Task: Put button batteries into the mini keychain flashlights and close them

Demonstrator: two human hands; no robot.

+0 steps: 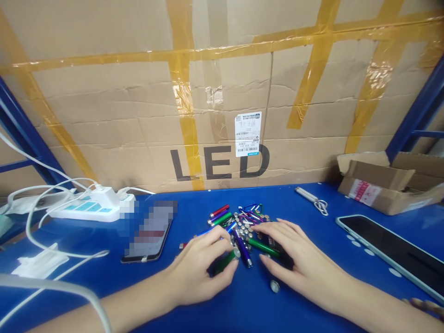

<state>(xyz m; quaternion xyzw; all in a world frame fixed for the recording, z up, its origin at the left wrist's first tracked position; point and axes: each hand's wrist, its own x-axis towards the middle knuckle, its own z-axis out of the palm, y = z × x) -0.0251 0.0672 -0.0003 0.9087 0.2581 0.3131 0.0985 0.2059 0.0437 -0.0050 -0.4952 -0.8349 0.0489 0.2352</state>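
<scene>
My left hand (203, 263) is curled around a small green flashlight tube (225, 262), whose round silver end shows between thumb and fingers. Fingers apart, my right hand (298, 254) hovers over the right side of the pile, with a green tube (263, 247) near its fingertips and nothing visibly gripped. Between the hands lie a purple tube (243, 249) and several silver button cells (246, 230). Just below the right thumb is a loose silver round cap (274, 286). Behind them are a red tube (219, 211) and coloured carabiner clips (255, 208).
A phone (151, 233) lies left of the pile, near a white power strip (90, 208) with cables. On the right are another phone (391, 249), a white cable (314, 199) and an open small carton (376, 189). A large cardboard box (138, 125) stands behind the blue table (194, 314).
</scene>
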